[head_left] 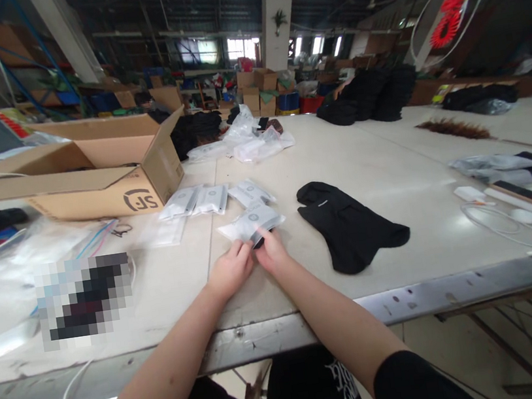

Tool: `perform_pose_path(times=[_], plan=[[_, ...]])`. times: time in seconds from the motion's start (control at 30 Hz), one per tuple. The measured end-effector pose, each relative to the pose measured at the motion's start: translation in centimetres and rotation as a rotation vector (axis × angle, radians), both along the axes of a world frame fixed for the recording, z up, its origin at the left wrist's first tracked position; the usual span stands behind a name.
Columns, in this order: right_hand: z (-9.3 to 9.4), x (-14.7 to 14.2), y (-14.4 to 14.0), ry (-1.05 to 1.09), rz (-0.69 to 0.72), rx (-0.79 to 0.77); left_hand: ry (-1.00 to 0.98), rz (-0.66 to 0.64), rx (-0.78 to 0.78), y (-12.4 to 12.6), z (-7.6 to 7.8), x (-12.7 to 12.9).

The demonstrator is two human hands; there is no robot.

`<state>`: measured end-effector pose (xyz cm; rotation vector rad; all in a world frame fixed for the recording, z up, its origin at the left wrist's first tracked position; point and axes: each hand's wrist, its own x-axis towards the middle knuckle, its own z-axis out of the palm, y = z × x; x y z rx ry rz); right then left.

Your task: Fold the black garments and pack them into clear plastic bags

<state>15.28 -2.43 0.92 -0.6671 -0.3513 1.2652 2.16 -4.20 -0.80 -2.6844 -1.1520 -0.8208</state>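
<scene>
In the middle of the table, both hands hold a frosted plastic bag (255, 218) with a round printed mark. My left hand (231, 269) pinches the bag's near edge. My right hand (272, 251) grips the same edge, thumb on top. Something black and folded shows at the bag's near end, between the hands; its kind is hidden. Just beyond lie several similar filled bags (211, 199). To the right of my right hand, a black fabric piece shaped like a balaclava (349, 224), with a small white logo, lies flat and untouched.
An open cardboard box (139, 191) stands at the left. Plastic sheets (32, 262) and a blurred-out object (89, 300) lie nearer. Crumpled clear plastic (258, 141) and stacks of black fabric (370, 95) are farther back. At right are cables and a long device (530, 195).
</scene>
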Motion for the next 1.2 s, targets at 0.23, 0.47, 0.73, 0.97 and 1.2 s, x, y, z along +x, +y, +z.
perform_pose_path(times=[0.23, 0.47, 0.73, 0.97, 1.2], plan=[[0.3, -0.4, -0.4, -0.078, 0.108, 0.016, -0.193, 0.017, -0.108, 0.0, 0.7, -0.5], [0.5, -0.5, -0.9, -0.079, 0.424, 0.072, -0.344, 0.14, -0.145, 1.1, 0.4, -1.1], [-0.3, 0.1, -0.7, -0.142, 0.624, -0.19, -0.444, 0.385, -0.212, 1.6, 1.0, -1.7], [-1.3, 0.6, 0.1, -0.098, 0.483, -0.156, -0.376, -0.068, -0.278, 1.4, 1.3, -1.5], [-1.2, -0.1, 0.2, -0.05, 0.252, 0.018, -0.329, -0.162, -0.265, 0.7, 2.2, -1.3]])
